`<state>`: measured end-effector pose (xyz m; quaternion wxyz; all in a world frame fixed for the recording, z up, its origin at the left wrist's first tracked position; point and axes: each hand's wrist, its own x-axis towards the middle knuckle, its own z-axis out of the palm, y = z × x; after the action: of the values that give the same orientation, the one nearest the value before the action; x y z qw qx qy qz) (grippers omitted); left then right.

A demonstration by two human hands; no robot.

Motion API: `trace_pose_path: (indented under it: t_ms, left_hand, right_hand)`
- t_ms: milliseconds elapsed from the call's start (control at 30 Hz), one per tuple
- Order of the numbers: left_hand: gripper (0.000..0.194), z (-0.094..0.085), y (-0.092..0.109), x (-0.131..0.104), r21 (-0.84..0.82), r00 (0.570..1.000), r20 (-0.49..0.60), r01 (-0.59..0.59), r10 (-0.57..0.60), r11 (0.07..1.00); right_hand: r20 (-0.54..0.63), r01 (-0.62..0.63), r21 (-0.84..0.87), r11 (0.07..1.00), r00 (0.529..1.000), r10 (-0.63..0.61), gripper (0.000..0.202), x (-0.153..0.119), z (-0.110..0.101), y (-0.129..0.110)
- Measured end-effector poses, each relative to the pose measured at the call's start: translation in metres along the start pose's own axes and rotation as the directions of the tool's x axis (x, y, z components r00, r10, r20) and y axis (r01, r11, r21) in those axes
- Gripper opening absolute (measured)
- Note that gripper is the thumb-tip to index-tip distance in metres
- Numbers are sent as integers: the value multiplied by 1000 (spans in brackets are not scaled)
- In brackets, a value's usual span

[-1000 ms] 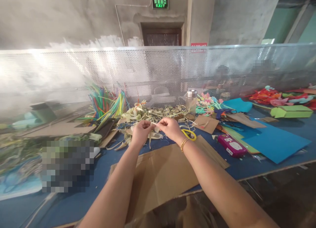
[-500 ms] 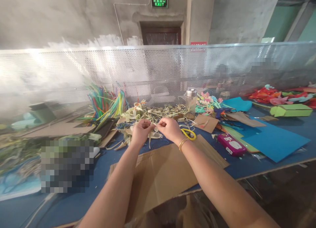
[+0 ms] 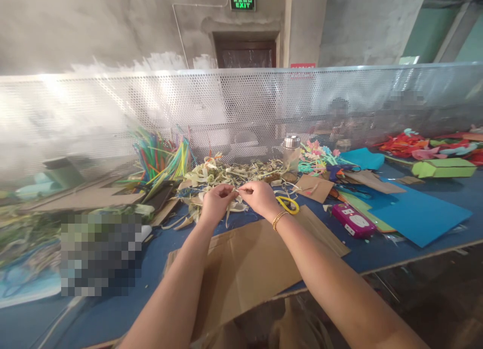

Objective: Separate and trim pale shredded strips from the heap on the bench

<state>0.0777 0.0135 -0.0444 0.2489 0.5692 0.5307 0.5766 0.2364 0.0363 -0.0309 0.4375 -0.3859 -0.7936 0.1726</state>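
Note:
My left hand (image 3: 218,203) and my right hand (image 3: 259,198) are raised close together above the near side of a heap of pale dried strips (image 3: 207,173). On each hand the thumb and forefinger are pinched, and the fingertips nearly meet. Whatever lies between them is too small to make out. Below my forearms a flat brown cardboard sheet (image 3: 249,263) rests on the blue table (image 3: 151,268). Yellow-handled scissors (image 3: 290,206) lie just right of my right wrist.
Colourful pipe cleaners (image 3: 160,155) stand behind to the left. A steel-capped bottle (image 3: 292,157) stands beyond my hands. To the right are a purple case (image 3: 352,220), blue sheets (image 3: 426,213) and a green box (image 3: 443,168). A perforated metal screen (image 3: 151,102) runs along the back.
My fingertips have shifted very slightly, with both hands still pinched close together. Otherwise the view has only moved a little.

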Motion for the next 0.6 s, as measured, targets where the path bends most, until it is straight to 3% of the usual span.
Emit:
trace_pose_path:
  t_ms: [167,600]
  left_hand:
    - [46,2,3,-2,-26,999,43,0,2,1000]
    - [42,2,9,-5,-173,993,-32,103,-110,980]
  right_hand:
    - [-22,-35,-2,999,999,35,13,0,0,1]
    - [-14,-14,153,988,1000,16,13,3,7,10]
